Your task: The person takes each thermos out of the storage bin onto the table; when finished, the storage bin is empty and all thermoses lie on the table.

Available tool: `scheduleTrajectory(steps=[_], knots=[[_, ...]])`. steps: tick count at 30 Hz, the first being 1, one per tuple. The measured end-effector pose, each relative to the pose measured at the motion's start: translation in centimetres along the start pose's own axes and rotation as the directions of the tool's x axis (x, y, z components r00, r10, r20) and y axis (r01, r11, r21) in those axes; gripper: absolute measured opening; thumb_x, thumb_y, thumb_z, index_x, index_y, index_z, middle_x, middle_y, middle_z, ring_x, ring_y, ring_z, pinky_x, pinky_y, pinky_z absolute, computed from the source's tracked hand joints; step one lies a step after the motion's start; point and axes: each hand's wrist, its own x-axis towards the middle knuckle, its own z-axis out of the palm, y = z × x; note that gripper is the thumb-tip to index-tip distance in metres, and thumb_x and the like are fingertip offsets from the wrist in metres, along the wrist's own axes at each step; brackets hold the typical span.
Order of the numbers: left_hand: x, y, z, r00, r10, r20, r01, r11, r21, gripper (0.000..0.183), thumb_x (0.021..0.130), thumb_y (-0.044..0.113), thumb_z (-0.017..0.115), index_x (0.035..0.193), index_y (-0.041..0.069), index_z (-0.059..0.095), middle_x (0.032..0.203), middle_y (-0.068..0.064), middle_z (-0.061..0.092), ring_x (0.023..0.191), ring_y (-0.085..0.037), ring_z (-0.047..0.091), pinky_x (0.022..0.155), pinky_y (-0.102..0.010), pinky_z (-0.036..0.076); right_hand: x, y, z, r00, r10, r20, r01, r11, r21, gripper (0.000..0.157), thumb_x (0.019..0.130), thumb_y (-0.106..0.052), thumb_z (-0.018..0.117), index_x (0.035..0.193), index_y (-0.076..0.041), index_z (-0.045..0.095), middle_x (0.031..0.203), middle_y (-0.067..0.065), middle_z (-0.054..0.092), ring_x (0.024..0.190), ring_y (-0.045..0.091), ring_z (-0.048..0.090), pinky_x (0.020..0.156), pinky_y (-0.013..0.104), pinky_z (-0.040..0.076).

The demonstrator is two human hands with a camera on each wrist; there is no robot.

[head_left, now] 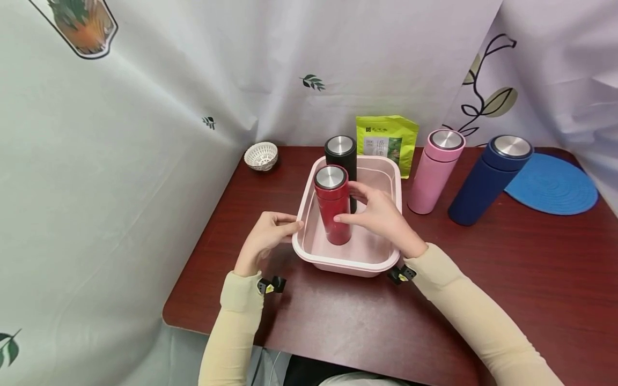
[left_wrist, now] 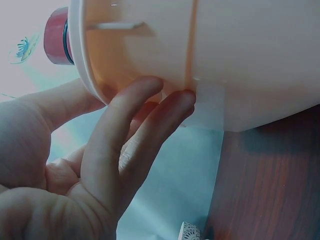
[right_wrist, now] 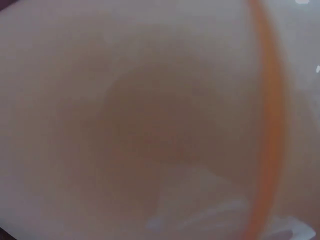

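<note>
A red thermos bottle [head_left: 333,209] with a silver lid top stands upright inside a pale pink plastic basin [head_left: 347,266]. My right hand [head_left: 381,214] holds this bottle from its right side, thumb on the front and fingers round the back. With the thumb over the rim and fingers against the outer wall, my left hand [head_left: 270,236] pinches the basin's left edge. The left wrist view shows those fingers on the basin wall [left_wrist: 250,55]. Behind the red bottle, a black thermos bottle [head_left: 341,150] also stands in the basin, partly hidden. The blurred basin wall [right_wrist: 150,125] fills the right wrist view.
To the basin's right stand a pink thermos bottle [head_left: 436,171] and a dark blue one [head_left: 490,179]. A round blue placemat [head_left: 555,185] lies beyond them. Behind the basin is a green-yellow pouch [head_left: 387,140]; a small white woven basket [head_left: 261,156] sits at the back left.
</note>
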Motion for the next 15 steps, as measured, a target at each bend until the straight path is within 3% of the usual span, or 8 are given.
scheduleTrajectory(steps=[8, 15], knots=[[-0.02, 0.01, -0.03, 1.0, 0.009, 0.002, -0.009, 1.0, -0.002, 0.033, 0.089, 0.003, 0.066, 0.115, -0.018, 0.061, 0.103, -0.031, 0.069, 0.075, -0.015, 0.072, 0.078, -0.044, 0.06, 0.53, 0.04, 0.3, 0.999, -0.044, 0.027, 0.046, 0.996, -0.08, 0.084, 0.071, -0.028, 0.089, 0.139, 0.001, 0.05, 0.134, 0.016, 0.06, 0.12, 0.032, 0.06, 0.102, 0.043, 0.05], [0.0, -0.12, -0.04, 1.0, -0.003, 0.011, 0.003, 1.0, -0.013, 0.035, 0.09, 0.004, 0.066, 0.117, -0.018, 0.061, 0.109, -0.037, 0.064, 0.078, -0.018, 0.072, 0.08, -0.045, 0.06, 0.79, 0.32, 0.58, 0.995, -0.087, 0.05, 0.092, 0.99, -0.105, 0.071, 0.074, -0.028, 0.086, 0.133, -0.003, 0.056, 0.123, 0.013, 0.067, 0.117, 0.03, 0.062, 0.101, 0.043, 0.051]])
